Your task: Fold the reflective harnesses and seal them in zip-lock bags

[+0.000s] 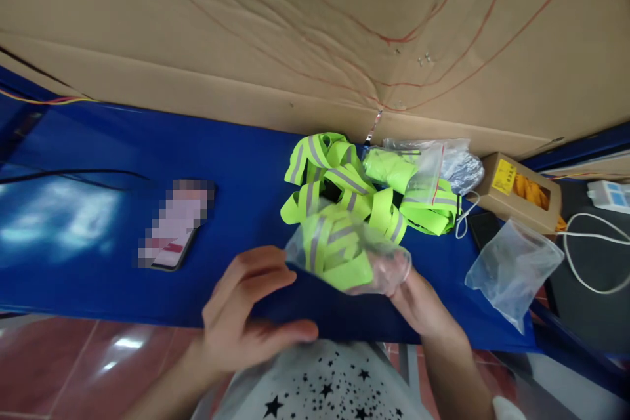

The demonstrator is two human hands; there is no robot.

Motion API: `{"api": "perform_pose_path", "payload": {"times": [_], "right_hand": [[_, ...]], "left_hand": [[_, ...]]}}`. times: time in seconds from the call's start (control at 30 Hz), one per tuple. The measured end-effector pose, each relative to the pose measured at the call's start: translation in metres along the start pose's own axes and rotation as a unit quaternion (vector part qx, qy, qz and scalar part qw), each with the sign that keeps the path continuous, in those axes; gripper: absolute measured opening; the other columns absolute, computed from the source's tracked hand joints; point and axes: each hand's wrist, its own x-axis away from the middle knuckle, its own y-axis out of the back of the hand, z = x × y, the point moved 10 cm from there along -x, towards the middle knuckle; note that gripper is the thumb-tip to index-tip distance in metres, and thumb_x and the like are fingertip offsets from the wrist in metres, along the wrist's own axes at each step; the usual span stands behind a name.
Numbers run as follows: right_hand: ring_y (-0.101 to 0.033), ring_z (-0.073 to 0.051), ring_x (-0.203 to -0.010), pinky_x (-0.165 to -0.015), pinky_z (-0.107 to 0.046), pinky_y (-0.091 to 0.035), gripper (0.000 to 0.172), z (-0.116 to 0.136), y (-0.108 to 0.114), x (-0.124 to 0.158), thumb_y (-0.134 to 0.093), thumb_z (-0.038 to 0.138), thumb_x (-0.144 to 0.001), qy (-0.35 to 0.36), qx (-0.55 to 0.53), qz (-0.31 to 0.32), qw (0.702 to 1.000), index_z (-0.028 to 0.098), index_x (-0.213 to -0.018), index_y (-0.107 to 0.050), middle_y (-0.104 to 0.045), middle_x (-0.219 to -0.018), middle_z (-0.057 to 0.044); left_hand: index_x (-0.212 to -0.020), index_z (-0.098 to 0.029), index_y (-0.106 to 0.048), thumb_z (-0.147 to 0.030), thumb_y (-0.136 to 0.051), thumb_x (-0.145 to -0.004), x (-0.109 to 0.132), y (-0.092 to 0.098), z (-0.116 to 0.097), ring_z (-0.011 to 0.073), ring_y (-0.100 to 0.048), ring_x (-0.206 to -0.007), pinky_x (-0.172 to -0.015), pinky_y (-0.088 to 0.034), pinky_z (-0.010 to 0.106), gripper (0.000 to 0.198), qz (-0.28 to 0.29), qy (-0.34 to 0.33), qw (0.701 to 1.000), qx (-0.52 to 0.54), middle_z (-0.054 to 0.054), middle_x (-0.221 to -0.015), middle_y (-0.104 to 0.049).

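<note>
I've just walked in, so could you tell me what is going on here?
A person holds a clear plastic bag with a folded neon-yellow reflective strap inside. The right hand has its grip closed on the bag's right end; the open left hand is at its left edge. Behind lies a pile of loose neon-yellow reflective straps; an empty clear plastic pouch lies to the right.

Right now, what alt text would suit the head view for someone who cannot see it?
The right hand holds a clear bag of folded neon-yellow reflective strap over a blue table, the open left hand beside it. Behind lie a pile of such straps, a phone and a box.
</note>
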Motion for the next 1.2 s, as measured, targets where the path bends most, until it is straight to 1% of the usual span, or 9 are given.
{"api": "perform_pose_path", "payload": {"times": [0.1, 0.23, 0.33, 0.47, 0.57, 0.73, 0.97, 1.1, 1.2], "right_hand": [[-0.076, -0.017, -0.088, -0.084, -0.033, -0.065, 0.039, 0.023, -0.024, 0.001, -0.041, 0.040, -0.112, 0.017, 0.183, 0.123, 0.975, 0.028, -0.113, -0.078, -0.079, -0.091, 0.000], [-0.074, -0.012, -0.086, -0.077, -0.025, -0.061, 0.027, 0.060, -0.046, -0.005, -0.049, 0.029, -0.110, 0.110, 0.303, 0.143, 0.936, 0.026, -0.124, -0.071, -0.079, -0.102, 0.001], [-0.073, -0.016, -0.108, -0.094, -0.031, -0.061, 0.032, 0.077, -0.027, -0.011, -0.064, 0.030, -0.103, 0.181, 0.357, 0.043, 0.915, 0.026, -0.135, -0.064, -0.075, -0.123, -0.004], [-0.064, -0.023, -0.129, -0.107, -0.044, -0.056, 0.027, 0.063, -0.006, -0.017, -0.074, 0.030, -0.097, 0.196, 0.420, 0.070, 0.883, 0.027, -0.123, -0.069, -0.066, -0.134, -0.009], [-0.065, -0.020, -0.124, -0.103, -0.041, -0.058, 0.008, 0.053, 0.001, -0.020, -0.070, 0.026, -0.098, 0.178, 0.425, 0.109, 0.881, 0.025, -0.106, -0.071, -0.064, -0.127, -0.008], [-0.066, -0.019, -0.117, -0.098, -0.037, -0.060, 0.004, 0.057, -0.002, -0.017, -0.073, 0.025, -0.096, 0.192, 0.395, 0.126, 0.890, 0.024, -0.096, -0.068, -0.063, -0.120, -0.006], [-0.070, -0.019, -0.110, -0.091, -0.035, -0.061, 0.014, 0.057, 0.023, -0.017, -0.073, 0.024, -0.096, 0.197, 0.367, 0.051, 0.908, 0.025, -0.110, -0.069, -0.069, -0.120, -0.007], [-0.073, -0.014, -0.084, -0.074, -0.027, -0.061, 0.014, 0.051, 0.030, -0.016, -0.073, 0.018, -0.095, 0.187, 0.322, 0.026, 0.928, 0.026, -0.107, -0.070, -0.075, -0.096, -0.001], [-0.074, -0.013, -0.077, -0.072, -0.025, -0.061, 0.029, 0.043, 0.041, -0.018, -0.077, 0.019, -0.093, 0.152, 0.287, -0.031, 0.945, 0.027, -0.120, -0.069, -0.076, -0.089, 0.001]], "left_hand": [[-0.133, -0.035, -0.074, -0.041, -0.105, -0.047, -0.019, -0.031, -0.012, 0.0392, -0.067, -0.126, -0.113, -0.051, 0.049, 0.091, 0.153, 0.015, 0.988, -0.006, 0.010, -0.133, -0.075], [-0.142, -0.031, -0.065, -0.028, -0.090, -0.076, -0.017, -0.098, 0.020, 0.0288, -0.079, -0.097, -0.083, -0.063, 0.037, 0.071, 0.333, 0.161, 0.920, 0.130, 0.009, -0.114, -0.081], [-0.134, -0.029, -0.068, -0.024, -0.089, -0.077, -0.015, -0.113, 0.056, 0.0238, -0.077, -0.098, -0.084, -0.062, 0.034, 0.061, 0.296, 0.246, 0.887, 0.257, 0.009, -0.111, -0.079], [-0.119, -0.027, -0.074, -0.026, -0.090, -0.076, -0.017, -0.113, 0.073, 0.0246, -0.072, -0.115, -0.097, -0.059, 0.037, 0.046, 0.291, 0.247, 0.850, 0.363, 0.011, -0.121, -0.073], [-0.097, -0.022, -0.078, -0.030, -0.080, -0.086, -0.027, -0.107, 0.070, 0.0254, -0.069, -0.119, -0.098, -0.059, 0.037, 0.013, 0.354, 0.207, 0.865, 0.290, 0.013, -0.125, -0.071], [-0.097, -0.022, -0.075, -0.023, -0.071, -0.092, -0.040, -0.094, 0.055, 0.0179, -0.074, -0.086, -0.078, -0.063, 0.027, 0.006, 0.448, 0.142, 0.864, 0.180, 0.007, -0.096, -0.077], [-0.091, -0.021, -0.064, -0.015, -0.078, -0.085, -0.045, -0.081, 0.073, 0.0176, -0.077, -0.088, -0.082, -0.061, 0.027, 0.017, 0.304, 0.172, 0.905, 0.243, 0.007, -0.095, -0.077], [-0.124, -0.026, -0.066, -0.019, -0.083, -0.082, -0.031, -0.099, 0.091, 0.0236, -0.078, -0.102, -0.083, -0.063, 0.032, 0.045, 0.297, 0.292, 0.847, 0.330, 0.010, -0.107, -0.079], [-0.113, -0.022, -0.078, -0.027, -0.083, -0.083, -0.022, -0.107, 0.104, 0.0237, -0.080, -0.087, -0.074, -0.065, 0.032, 0.030, 0.313, 0.353, 0.826, 0.309, 0.010, -0.100, -0.082]]}}
